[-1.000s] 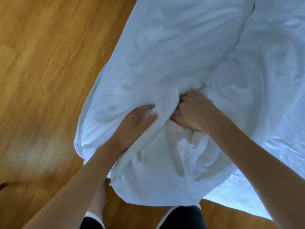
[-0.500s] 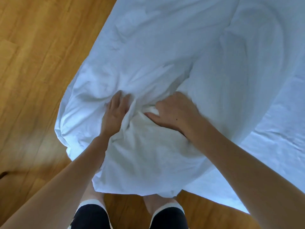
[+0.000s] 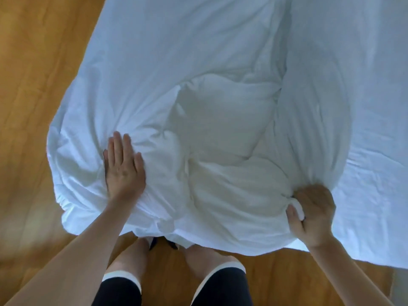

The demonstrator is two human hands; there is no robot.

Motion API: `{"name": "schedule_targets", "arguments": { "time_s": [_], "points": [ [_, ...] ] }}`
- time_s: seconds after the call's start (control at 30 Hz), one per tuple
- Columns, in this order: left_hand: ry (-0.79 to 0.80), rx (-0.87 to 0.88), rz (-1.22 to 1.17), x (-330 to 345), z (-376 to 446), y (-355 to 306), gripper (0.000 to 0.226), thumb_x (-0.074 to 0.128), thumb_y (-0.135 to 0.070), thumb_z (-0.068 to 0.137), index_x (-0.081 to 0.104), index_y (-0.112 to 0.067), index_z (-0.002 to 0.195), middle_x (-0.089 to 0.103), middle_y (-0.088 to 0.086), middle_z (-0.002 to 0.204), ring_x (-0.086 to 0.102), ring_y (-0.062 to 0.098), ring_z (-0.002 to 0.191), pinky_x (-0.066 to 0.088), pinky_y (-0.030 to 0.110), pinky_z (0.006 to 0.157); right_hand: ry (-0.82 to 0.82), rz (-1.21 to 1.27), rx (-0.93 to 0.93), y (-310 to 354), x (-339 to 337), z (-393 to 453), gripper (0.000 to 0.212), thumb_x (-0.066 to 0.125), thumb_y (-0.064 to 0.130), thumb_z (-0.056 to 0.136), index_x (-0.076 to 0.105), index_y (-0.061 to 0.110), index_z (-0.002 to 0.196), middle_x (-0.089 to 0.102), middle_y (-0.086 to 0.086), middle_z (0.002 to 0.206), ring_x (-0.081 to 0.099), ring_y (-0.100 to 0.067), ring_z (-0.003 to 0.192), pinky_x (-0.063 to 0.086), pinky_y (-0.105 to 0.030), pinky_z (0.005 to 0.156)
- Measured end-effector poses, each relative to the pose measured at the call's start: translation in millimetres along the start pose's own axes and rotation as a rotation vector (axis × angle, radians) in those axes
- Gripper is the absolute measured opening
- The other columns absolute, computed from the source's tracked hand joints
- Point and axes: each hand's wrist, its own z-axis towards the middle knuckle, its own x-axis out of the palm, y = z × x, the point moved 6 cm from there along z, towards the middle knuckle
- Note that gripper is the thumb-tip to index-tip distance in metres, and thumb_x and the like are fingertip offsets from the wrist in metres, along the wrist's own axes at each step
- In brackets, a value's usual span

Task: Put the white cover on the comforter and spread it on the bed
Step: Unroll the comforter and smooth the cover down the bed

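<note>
Where right hand (image 3: 311,214) grips: crumpled white cover (image 3: 167,89) (soft)

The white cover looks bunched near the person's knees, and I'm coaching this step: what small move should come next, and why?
Probably pull the right hand outward and toward the body while the left hand keeps pressing flat. The right hand's grip has a bunch of the white cover gathered at the near edge, and the comforter lies lumpy in the middle, so a tug should draw the fabric over it.
</note>
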Motion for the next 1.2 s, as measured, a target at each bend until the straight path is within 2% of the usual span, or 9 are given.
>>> {"name": "schedule_targets", "arguments": {
  "time_s": [0.23,0.3,0.4,0.53,0.6,0.7,0.9,1.07,1.2],
  "points": [
    [-0.078,-0.288,-0.399,-47,46,-52,0.047,0.047,-0.033,0.094,0.053,-0.004,0.131,0.049,0.020,0.137,0.043,0.035,0.130,0.030,0.042,0.109,0.543,-0.092,0.119,9,10,58,0.051,0.026,0.049,0.091,0.050,0.022,0.055,0.051,0.006,0.049,0.050,-0.014,0.051,0.026,-0.018,0.049],
    [-0.190,0.043,-0.284,-78,71,-119,0.044,0.050,-0.031,0.093,0.054,-0.007,0.130,0.052,0.018,0.136,0.044,0.035,0.130,0.031,0.043,0.109,0.740,-0.200,0.129,-5,20,79,0.045,0.029,0.054,0.095,0.045,0.024,0.065,0.055,0.006,0.068,0.057,-0.017,0.075,0.034,-0.029,0.059],
    [0.142,0.629,0.022,-41,67,-205,0.046,0.055,-0.030,0.094,0.052,-0.015,0.138,0.044,0.013,0.147,0.037,0.030,0.138,0.025,0.041,0.116,0.747,-0.355,-0.120,-2,40,121,0.027,0.042,0.048,0.097,0.051,0.023,0.092,0.060,-0.003,0.089,0.061,-0.027,0.096,0.031,-0.031,0.066],
    [0.380,0.765,0.317,35,19,-216,0.041,0.041,-0.026,0.092,0.054,-0.008,0.127,0.056,0.021,0.133,0.056,0.034,0.121,0.047,0.043,0.099,0.653,-0.439,-0.641,22,82,142,0.025,0.055,0.026,0.085,0.064,0.010,0.102,0.065,-0.013,0.097,0.058,-0.031,0.093,0.039,-0.036,0.074],
    [0.204,0.784,0.384,42,-1,-204,0.036,0.033,-0.009,0.084,0.046,-0.009,0.118,0.068,0.020,0.115,0.068,0.035,0.099,0.057,0.043,0.074,0.860,-0.392,-0.653,20,109,142,0.034,0.039,0.031,0.093,0.063,0.014,0.109,0.062,-0.010,0.112,0.054,-0.028,0.101,0.040,-0.039,0.088],
    [0.118,0.720,0.274,44,-29,-194,0.037,0.022,-0.007,0.092,0.041,-0.006,0.123,0.065,0.024,0.117,0.066,0.041,0.101,0.054,0.053,0.076,1.111,-0.342,-0.538,16,139,127,0.033,0.033,0.039,0.095,0.060,0.021,0.100,0.062,-0.004,0.110,0.050,-0.024,0.085,0.042,-0.035,0.075],
    [0.108,0.395,-0.087,44,-38,-168,0.047,0.040,-0.037,0.102,0.054,-0.008,0.135,0.046,0.005,0.145,0.041,0.019,0.136,0.024,0.027,0.115,0.880,-0.228,-0.613,-4,101,101,0.070,0.014,0.065,0.094,0.067,0.018,0.093,0.065,-0.006,0.095,0.057,-0.026,0.085,0.032,-0.034,0.070],
    [0.188,0.145,-0.289,57,-45,-151,0.049,0.048,-0.028,0.100,0.037,-0.021,0.148,0.022,-0.014,0.155,0.009,-0.010,0.134,-0.004,0.003,0.109,0.911,-0.307,-0.560,-34,75,77,0.071,0.009,0.066,0.093,0.056,0.018,0.068,0.063,-0.007,0.080,0.058,-0.029,0.080,0.031,-0.035,0.069],
    [0.170,0.071,-0.381,68,-49,-152,0.046,0.039,-0.026,0.103,0.036,-0.021,0.149,0.023,-0.010,0.157,0.013,-0.007,0.139,-0.003,0.004,0.110,0.552,-0.245,-0.434,-78,27,61,0.075,0.018,0.067,0.093,0.062,0.014,0.063,0.059,-0.014,0.058,0.059,-0.033,0.059,0.039,-0.033,0.057]
  ]
}}
